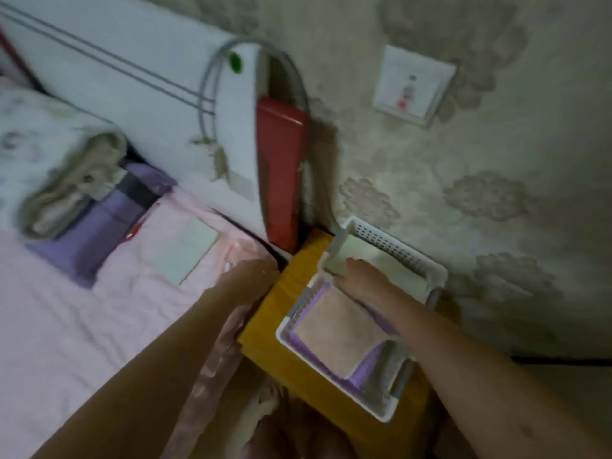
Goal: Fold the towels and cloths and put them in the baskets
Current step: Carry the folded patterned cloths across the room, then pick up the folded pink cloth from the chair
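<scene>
The right hand point(359, 274) reaches into the far end of the white basket point(397, 251), its grip closed on the edge of a pale green cloth point(336, 265), which stands tilted against the basket's left wall. More pale green fabric fills that far end beneath and beyond the hand. At the near end of the same basket a folded pink-beige towel point(341, 336) lies flat on top of a purple cloth point(367, 367). The basket sits on a yellow stool point(275, 329) wedged between the bed and the papered wall.

The left hand point(245, 276) hovers over the bed's edge, near the stool; motion blur smears it, so I cannot tell whether its fingers are curled or straight, or whether it holds anything.

Further out on the pink bedsheet point(66, 326) lie 1 folded pale green cloth point(185, 253), a purple cloth point(96, 230) and a beige bundle point(76, 187), all apparently waiting their turn.

The risk, as I judge it: the green cloth is held by 1 edge only, so pushing it down could buckle its fold or ruck the towel beside it. The basket also sits close to the stool's edge, and a firm press might tip it.

The right fingertips are hidden behind the cloth, and the whole view is blurred. Only 1 basket is visible.
</scene>
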The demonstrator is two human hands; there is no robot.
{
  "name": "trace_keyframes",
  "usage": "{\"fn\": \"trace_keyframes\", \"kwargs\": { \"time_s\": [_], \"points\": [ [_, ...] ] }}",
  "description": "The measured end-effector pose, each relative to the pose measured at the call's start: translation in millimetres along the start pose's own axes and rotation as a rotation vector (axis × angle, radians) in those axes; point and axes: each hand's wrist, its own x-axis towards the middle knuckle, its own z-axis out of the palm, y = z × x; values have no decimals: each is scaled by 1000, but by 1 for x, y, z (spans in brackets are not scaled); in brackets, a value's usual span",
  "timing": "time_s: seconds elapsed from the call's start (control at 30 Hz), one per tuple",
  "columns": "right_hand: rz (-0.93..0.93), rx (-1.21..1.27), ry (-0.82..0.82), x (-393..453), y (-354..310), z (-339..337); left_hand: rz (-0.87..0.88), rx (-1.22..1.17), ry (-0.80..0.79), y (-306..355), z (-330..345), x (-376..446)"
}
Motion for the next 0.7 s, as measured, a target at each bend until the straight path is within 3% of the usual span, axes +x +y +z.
{"fn": "trace_keyframes", "kwargs": {
  "time_s": [0.1, 0.3, 0.5, 0.7],
  "points": [
    [-208, -173, -18, -32, -77, -19, -63, -7, 179, -58, -18, -71],
    [-614, -530, -84, -129, -261, 22, -480, -142, 314, -189, -15, -270],
    [-1027, -841, -150, -291, -430, 158, -856, -312, 472, -292, 69, -502],
    [-1353, -1018, -185, -496, -531, 332, -1188, -441, 475, -366, 201, -732]
  ]
}}
